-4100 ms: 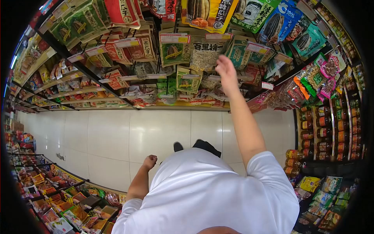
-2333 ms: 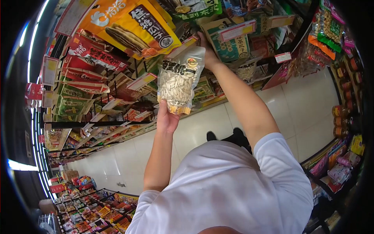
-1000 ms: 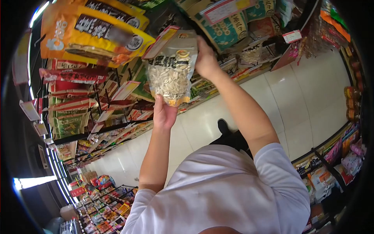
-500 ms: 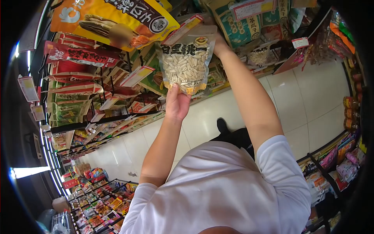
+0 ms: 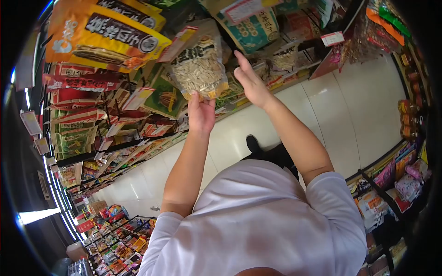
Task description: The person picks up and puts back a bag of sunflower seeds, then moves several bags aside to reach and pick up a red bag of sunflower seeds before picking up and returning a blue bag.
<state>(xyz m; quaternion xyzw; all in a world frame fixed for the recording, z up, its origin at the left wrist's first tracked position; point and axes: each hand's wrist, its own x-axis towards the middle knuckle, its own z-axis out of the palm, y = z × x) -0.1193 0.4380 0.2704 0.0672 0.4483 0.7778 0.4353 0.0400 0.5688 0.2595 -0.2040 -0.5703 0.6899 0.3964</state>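
A clear bag of sunflower seeds (image 5: 200,69) with dark lettering and a golden lower edge hangs upright at the shelf front. My left hand (image 5: 201,115) grips its bottom edge, the thumb in front and the other fingers partly hidden behind. To the right of the bag, my right hand (image 5: 252,83) is open and apart from it, fingers stretched upward. A price tag (image 5: 178,43) on the rack overlaps the bag's upper left side.
Large yellow snack bags (image 5: 110,37) hang at upper left, above red packets (image 5: 80,83). Teal bags (image 5: 251,30) hang beyond my right hand. A tiled floor (image 5: 331,119) lies below, with jars (image 5: 409,119) at the far right.
My right hand has let go of the bag's upper part and come down and back toward me. The bag, still in my left hand, sits slightly left in view.
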